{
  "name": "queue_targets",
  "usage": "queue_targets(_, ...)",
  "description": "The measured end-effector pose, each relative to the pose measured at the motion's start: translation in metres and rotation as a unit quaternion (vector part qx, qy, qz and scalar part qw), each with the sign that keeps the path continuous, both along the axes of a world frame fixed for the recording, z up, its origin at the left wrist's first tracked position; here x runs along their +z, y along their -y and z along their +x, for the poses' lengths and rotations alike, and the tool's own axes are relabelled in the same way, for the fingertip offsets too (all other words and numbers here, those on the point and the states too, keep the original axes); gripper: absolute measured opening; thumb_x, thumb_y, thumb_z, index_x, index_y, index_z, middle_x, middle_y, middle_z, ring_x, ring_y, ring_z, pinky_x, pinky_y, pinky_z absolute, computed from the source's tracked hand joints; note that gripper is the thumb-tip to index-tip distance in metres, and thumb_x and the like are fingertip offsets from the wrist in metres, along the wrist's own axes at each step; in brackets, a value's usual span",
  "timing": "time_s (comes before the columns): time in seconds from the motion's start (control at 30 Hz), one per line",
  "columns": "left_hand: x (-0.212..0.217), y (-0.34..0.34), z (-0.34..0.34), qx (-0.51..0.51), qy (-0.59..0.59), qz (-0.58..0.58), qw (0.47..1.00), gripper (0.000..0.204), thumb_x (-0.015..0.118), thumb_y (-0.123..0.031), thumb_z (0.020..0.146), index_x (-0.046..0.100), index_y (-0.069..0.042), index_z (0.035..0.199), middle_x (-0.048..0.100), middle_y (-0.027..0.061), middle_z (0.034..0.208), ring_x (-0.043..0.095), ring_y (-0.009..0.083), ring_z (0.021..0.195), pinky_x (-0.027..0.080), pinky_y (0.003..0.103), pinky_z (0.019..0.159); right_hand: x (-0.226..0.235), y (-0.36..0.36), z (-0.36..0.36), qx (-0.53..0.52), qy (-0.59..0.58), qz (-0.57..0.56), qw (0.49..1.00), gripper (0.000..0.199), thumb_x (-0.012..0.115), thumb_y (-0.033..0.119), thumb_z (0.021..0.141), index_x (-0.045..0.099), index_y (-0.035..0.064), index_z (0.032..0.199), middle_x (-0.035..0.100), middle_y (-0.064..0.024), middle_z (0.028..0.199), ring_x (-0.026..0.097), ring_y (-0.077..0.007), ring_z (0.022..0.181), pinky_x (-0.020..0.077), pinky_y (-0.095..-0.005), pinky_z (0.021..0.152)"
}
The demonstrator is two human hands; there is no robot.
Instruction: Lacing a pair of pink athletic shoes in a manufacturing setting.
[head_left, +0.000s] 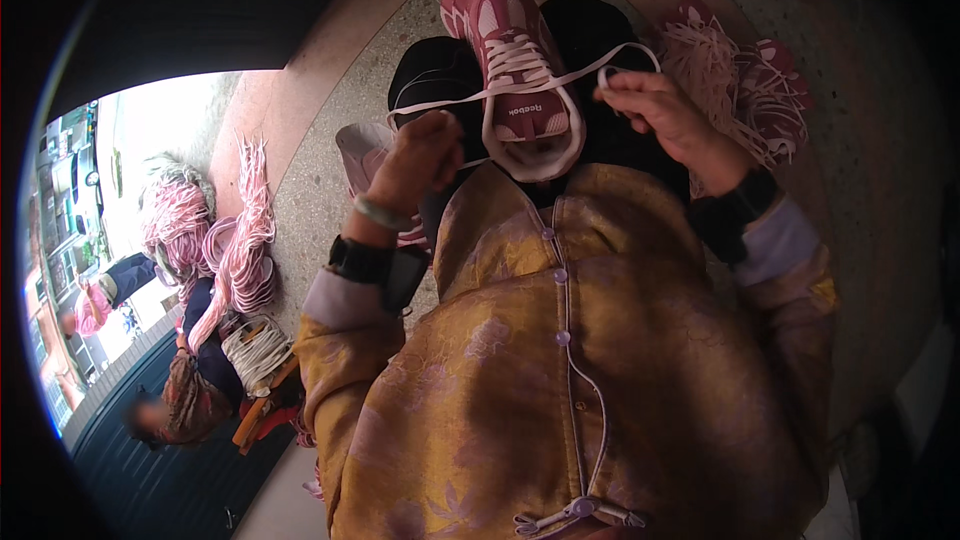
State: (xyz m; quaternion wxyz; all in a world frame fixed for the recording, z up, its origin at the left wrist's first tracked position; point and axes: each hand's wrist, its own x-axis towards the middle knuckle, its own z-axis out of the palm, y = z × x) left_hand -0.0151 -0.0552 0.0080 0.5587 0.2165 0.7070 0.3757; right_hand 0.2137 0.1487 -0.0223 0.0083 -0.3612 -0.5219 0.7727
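A pink-and-white sneaker (460, 8) rests between my knees, toe pointing away and heel opening toward me. White shoelace (450, 101) criss-crosses its upper, and its two loose ends stretch out to either side. My left hand (425, 153) is closed in a fist left of the heel, by one lace end; the fingers' grip is partly hidden, though the lace runs to it. On the other side, my right hand (665, 118) pinches the other end between thumb and fingers, and that strand loops above it. The shoe's tongue (530, 115) lies flat below the lacing.
More pink sneakers (775, 105) and a heap of pale laces (705, 65) lie on the floor at right. Another shoe (362, 152) stands beside my left leg. Big pink lace bundles (180, 210) sit at left, near a seated person (195, 395) and an open doorway.
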Motion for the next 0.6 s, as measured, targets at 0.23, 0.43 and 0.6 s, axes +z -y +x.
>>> queue_targets(0.23, -0.012, -0.061, 0.005, 0.079, -0.041, 0.037, 0.995, 0.023, 0.046, -0.026, 0.090, 0.053, -0.008, 0.078, 0.050, -0.0013, 0.058, 0.043, 0.0055, 0.045, 0.032, 0.020, 0.041, -0.016, 0.013, -0.044, -0.071, -0.086, 0.008, 0.994, 0.012, 0.058, 0.016, 0.084, 0.063, 0.0050, 0.087, 0.057, 0.0026, 0.074, 0.052, -0.0036, 0.060, 0.0430, -0.0169, 0.054)
queue_targets(0.43, -0.022, -0.065, 0.002, 0.182, -0.015, 0.127, 0.975, 0.020, 0.051, -0.023, 0.089, 0.054, -0.004, 0.083, 0.058, 0.0045, 0.070, 0.055, 0.0105, 0.060, 0.045, 0.021, 0.054, -0.025, 0.014, -0.044, -0.113, -0.136, 0.000, 0.984, 0.005, 0.057, 0.007, 0.083, 0.061, 0.0030, 0.084, 0.058, 0.0019, 0.074, 0.054, -0.0043, 0.062, 0.0450, -0.0180, 0.057)
queue_targets(0.6, -0.013, -0.047, 0.010, 0.209, -0.067, 0.162, 0.962, 0.015, 0.054, -0.017, 0.088, 0.059, -0.003, 0.084, 0.060, 0.0026, 0.076, 0.055, 0.0091, 0.068, 0.044, 0.021, 0.062, -0.021, 0.017, -0.036, -0.069, -0.145, 0.120, 0.980, 0.006, 0.058, 0.006, 0.081, 0.059, 0.0006, 0.078, 0.056, 0.0016, 0.070, 0.051, -0.0031, 0.062, 0.0417, -0.0192, 0.055)
